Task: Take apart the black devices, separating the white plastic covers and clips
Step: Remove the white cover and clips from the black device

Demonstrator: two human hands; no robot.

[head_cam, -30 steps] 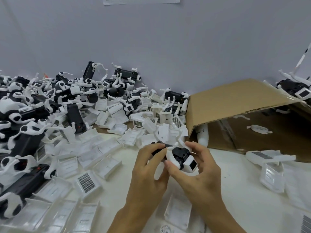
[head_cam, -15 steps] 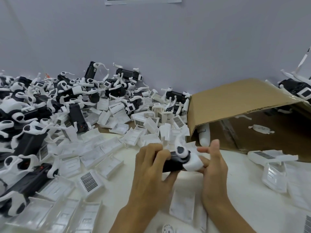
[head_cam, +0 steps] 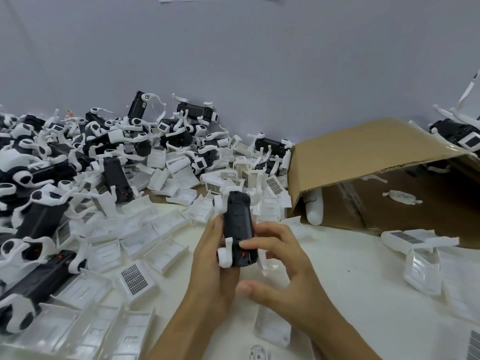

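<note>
Here, one black device (head_cam: 238,224) is held upright near the centre of the frame, lifted just above the desk (head_cam: 350,276). It is gripped from the left and from beneath by the left hand (head_cam: 210,276), whose fingers are wrapped behind the body. The right hand (head_cam: 275,263) is curved loosely, with one fingertip laid on the lower end of the device and the thumb held apart below; nothing is clasped in it. White clips (head_cam: 225,252) are still attached at the lower end, and more white plastic shows at the top end.

The step in hand is judged to be the stripping of the clips from this one unit. For the next move, a firm hold by the left hand would be needed while a clip is pinched and levered off by the right.

A heap of unprocessed devices (head_cam: 78,162) fills the left of the frame, loose white covers (head_cam: 145,229) are spread at centre left, and an open cardboard box (head_cam: 363,157) lies at the right.
</note>
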